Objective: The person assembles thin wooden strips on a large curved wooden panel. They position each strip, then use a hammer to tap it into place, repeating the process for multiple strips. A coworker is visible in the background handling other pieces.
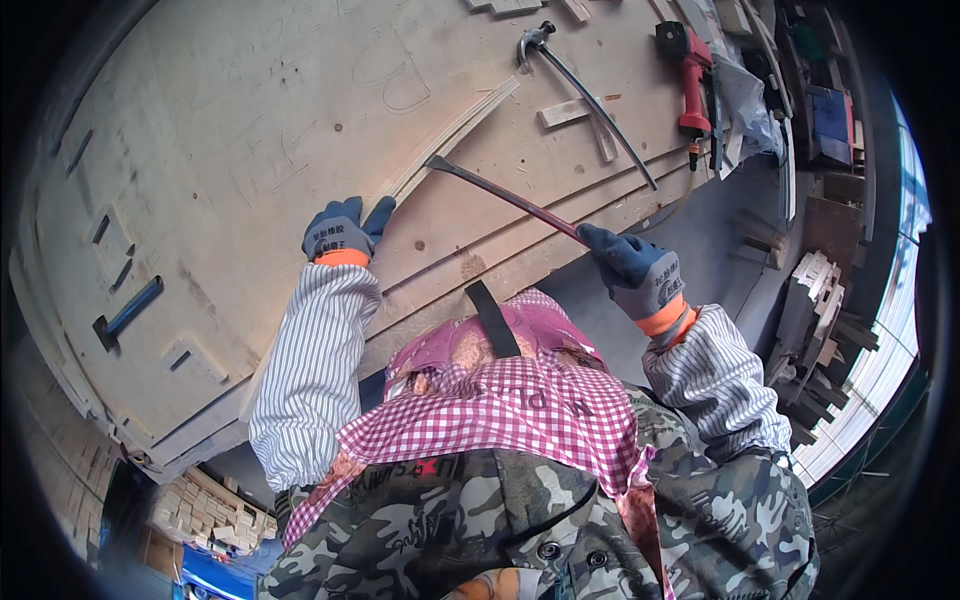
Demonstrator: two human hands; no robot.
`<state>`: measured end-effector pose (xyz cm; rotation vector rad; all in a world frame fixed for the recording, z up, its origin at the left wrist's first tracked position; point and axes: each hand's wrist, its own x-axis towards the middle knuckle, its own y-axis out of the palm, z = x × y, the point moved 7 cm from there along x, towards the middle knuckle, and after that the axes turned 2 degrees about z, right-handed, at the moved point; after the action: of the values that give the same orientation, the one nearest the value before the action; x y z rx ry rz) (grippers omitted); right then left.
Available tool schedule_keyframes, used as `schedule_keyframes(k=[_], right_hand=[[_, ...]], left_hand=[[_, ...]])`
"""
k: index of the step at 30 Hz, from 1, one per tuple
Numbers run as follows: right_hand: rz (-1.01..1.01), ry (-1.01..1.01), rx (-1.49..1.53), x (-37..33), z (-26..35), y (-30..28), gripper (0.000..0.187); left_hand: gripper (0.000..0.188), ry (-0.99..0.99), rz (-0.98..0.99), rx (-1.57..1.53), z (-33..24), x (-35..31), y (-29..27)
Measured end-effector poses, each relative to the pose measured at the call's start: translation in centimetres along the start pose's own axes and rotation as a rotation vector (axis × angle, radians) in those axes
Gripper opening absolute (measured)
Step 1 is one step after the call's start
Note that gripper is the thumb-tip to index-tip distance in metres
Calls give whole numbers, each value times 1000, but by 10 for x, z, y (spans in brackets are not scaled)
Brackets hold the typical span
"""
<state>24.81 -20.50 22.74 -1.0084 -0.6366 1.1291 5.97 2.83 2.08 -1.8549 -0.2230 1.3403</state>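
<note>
My left hand [345, 232], in a blue and grey glove, is closed around the near end of a long, thin wooden strip [455, 127]. The strip lies slantwise on a large plywood worktop [250, 110]. A dark metal pry bar [510, 198] with a flattened end is gripped in my right hand [632, 265], gloved alike. Its flat tip rests at or very near the right side of the strip; whether it touches cannot be told. The fingertips of my left hand are partly hidden by the glove's back.
A claw hammer [590, 98] with a long handle lies at the far right, beside short wood scraps [565, 112]. Right of it is a red nail gun [692, 85]. A blue-handled hammer [130, 312] lies at the left. Stacked wood offcuts [812, 310] stand below on the right.
</note>
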Motion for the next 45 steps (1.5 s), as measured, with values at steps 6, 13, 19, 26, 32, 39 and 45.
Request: schedule_keyframes(k=[6,13,19,26,32,39,45], right_hand=[[246,-19,-169,42,-3,-17,30],[342,23,-200,112,-27,-62,27],[455,102,-49,123,-46,-72,30],[595,304,-204,164,-27,-74,22],[632,-149,-576,180,8,-51,17],[464,-41,-407,133,2,-63,26],[419,178,-260,56,-28,-50,47]], left_hand=[[52,152,-82,-60,-3,17,0],[44,202,-127,-87,-5,12,-6],[46,183,-20,-85,-9,13,-3],[51,185,-74,-84,-4,10,2],[51,199,-84,-66,-16,7,5],[58,217,9,-69,-30,-6,1],[59,179,-6,-82,-33,-6,6]])
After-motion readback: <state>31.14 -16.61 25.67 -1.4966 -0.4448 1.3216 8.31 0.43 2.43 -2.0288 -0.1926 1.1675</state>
